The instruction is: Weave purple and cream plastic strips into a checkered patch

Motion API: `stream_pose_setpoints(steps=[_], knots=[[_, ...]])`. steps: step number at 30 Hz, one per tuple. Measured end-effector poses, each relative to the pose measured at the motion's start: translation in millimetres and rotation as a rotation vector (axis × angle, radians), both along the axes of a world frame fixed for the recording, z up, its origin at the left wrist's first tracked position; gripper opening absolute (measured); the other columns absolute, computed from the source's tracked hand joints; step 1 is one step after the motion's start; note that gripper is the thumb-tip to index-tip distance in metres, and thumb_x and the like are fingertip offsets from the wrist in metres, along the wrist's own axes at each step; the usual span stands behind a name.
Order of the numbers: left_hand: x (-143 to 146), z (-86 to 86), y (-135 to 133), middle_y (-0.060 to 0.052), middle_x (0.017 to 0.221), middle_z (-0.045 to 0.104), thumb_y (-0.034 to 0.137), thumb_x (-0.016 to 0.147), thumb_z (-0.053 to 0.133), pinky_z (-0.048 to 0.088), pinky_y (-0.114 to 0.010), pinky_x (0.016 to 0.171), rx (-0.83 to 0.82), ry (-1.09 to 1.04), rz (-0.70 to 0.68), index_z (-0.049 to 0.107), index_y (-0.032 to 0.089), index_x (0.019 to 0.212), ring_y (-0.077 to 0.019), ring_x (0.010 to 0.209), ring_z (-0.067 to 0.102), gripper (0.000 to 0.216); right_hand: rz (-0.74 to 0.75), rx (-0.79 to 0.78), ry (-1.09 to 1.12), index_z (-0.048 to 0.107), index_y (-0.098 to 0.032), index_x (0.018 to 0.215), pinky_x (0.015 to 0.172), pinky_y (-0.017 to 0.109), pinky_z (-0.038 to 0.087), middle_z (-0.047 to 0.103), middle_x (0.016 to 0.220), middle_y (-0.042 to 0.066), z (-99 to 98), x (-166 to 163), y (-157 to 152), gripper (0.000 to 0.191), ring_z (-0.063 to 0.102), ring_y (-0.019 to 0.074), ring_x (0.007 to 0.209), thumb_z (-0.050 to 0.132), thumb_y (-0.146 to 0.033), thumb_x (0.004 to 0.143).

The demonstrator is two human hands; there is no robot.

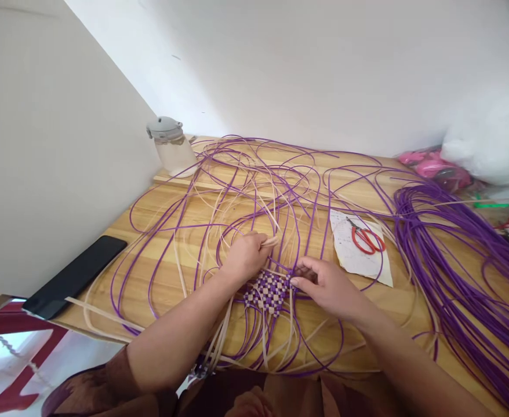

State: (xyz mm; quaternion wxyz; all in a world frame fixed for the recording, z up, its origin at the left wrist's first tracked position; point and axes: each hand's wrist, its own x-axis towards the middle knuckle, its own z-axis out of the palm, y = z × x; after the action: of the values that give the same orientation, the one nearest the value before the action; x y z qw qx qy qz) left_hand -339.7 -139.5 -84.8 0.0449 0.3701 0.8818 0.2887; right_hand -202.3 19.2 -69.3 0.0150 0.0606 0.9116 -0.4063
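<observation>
On the wooden table lies a small woven piece [266,294] in a purple and beige check, with long loose strands running out on all sides. My left hand [248,255] is closed around several beige strands [270,242] just above the piece's far edge. At the right corner of the weave, my right hand [319,282] pinches with thumb and index finger; a purple strand seems to be between them. Purple strands [311,223] fan away from the weave toward the back of the table.
Red-handled scissors [367,240] rest on a paper sheet [345,263] at the right. Beyond them spreads a thick bundle of purple strands [446,278]. A lidded jar [174,150] stands back left, and a black phone [76,275] lies at the left edge. Pink items [437,165] sit back right.
</observation>
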Motion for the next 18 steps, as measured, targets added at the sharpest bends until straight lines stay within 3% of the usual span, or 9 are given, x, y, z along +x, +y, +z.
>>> stream_pose_setpoints(steps=[5,9,14,18], knots=[[16,3.1,3,-0.001,0.068,0.058,0.024,0.090,0.043,0.033,-0.022,0.064,0.172,-0.084,-0.261,0.057,0.017,0.068,-0.0124,0.067,0.052,0.027,-0.074,0.239,0.165,0.057,-0.019,0.072,0.069,0.027,0.038,0.060,0.078,0.003,0.8,11,-4,0.011,0.055,0.0165,0.075,0.057,-0.023,0.082],[25,1.5,5,0.001,0.070,0.063,0.030,0.085,0.056,0.035,-0.020,0.061,0.222,-0.275,-0.390,0.065,0.017,0.075,-0.0115,0.067,0.057,0.019,-0.110,0.379,0.177,0.050,-0.020,0.072,0.063,0.027,0.034,0.057,0.073,0.003,0.2,8,-9,0.015,0.052,0.0167,0.069,0.052,-0.025,0.086],[24,-2.4,7,0.000,0.071,0.066,0.024,0.083,0.055,0.036,-0.020,0.063,0.176,-0.311,-0.395,0.069,0.018,0.074,-0.0130,0.069,0.059,0.018,0.000,0.265,0.059,0.045,-0.021,0.072,0.054,0.026,0.031,0.052,0.061,-0.002,-5.9,12,-7,0.020,0.048,0.0138,0.056,0.047,-0.030,0.090],[19,-1.3,7,0.001,0.065,0.064,0.033,0.082,0.057,0.036,-0.021,0.058,0.122,-0.385,-0.355,0.069,0.016,0.071,-0.0132,0.064,0.056,0.024,0.050,0.229,-0.016,0.047,-0.021,0.070,0.054,0.025,0.032,0.052,0.059,-0.003,-8.1,21,6,0.022,0.047,0.0132,0.054,0.047,-0.031,0.091]])
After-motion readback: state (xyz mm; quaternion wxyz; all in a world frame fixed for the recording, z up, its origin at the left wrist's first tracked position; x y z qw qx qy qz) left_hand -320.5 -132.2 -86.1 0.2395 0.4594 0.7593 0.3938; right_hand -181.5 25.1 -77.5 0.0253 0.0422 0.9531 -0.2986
